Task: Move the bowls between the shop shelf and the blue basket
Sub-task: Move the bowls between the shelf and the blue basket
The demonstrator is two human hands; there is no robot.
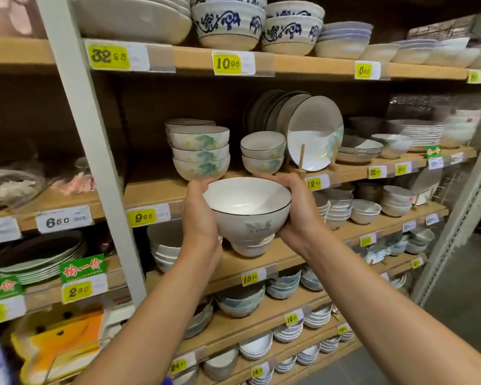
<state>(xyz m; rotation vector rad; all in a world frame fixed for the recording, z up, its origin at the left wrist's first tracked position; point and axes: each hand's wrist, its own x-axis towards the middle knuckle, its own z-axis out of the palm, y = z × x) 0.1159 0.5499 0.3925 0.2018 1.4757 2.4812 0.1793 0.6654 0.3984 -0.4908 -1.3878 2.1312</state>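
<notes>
Hands are cupping a nested stack of white ceramic bowls with thin dark rims (pixel 247 215): the left hand (pixel 199 218) is curling round one side and the right hand (pixel 296 215) round the other. The stack is hanging in the air just in front of the wooden shop shelf (pixel 156 191), where green-leaf painted bowls (pixel 200 154) are standing in piles. No blue basket is showing, so the transfer seems midway, and its direction cannot be told.

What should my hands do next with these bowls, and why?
Probably ease the nested bowls forward onto the bare shelf board left of the three-bowl stack. The left hand and right hand grip them at that shelf's edge, and no basket clearly shows.
</notes>
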